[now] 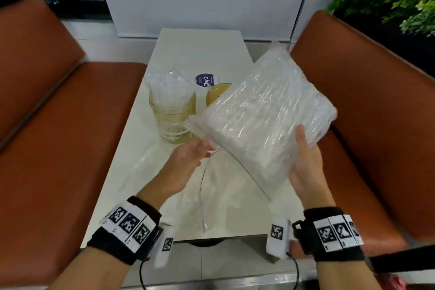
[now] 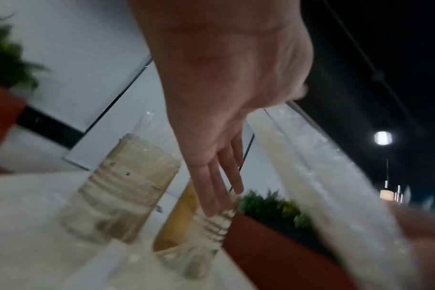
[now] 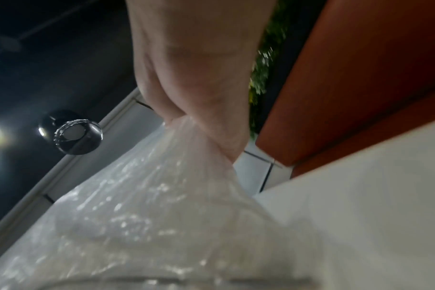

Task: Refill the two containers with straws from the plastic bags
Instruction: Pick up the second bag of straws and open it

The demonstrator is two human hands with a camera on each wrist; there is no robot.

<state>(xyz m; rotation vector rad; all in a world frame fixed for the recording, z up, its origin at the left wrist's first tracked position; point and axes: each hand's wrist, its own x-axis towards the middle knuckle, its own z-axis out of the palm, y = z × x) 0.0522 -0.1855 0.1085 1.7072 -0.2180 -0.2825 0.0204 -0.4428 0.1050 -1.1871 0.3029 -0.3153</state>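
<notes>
Above table (image 1: 200, 54) centre, right hand (image 1: 306, 162) grips full straw bag (image 1: 266, 113) at 3 o'clock; left hand (image 1: 190, 155) flat, fingers straight under it. Empty jar (image 1: 217, 92) at 12 awaits; next: open bag.

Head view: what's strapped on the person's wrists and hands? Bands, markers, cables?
Both arms are bare, with no sleeves or gloves. The left hand and right hand each have a black wrist strap carrying a white band of square black-and-white fiducial markers. A white camera pod with its own marker hangs under each wrist, with a thin black cable trailing down.
</notes>
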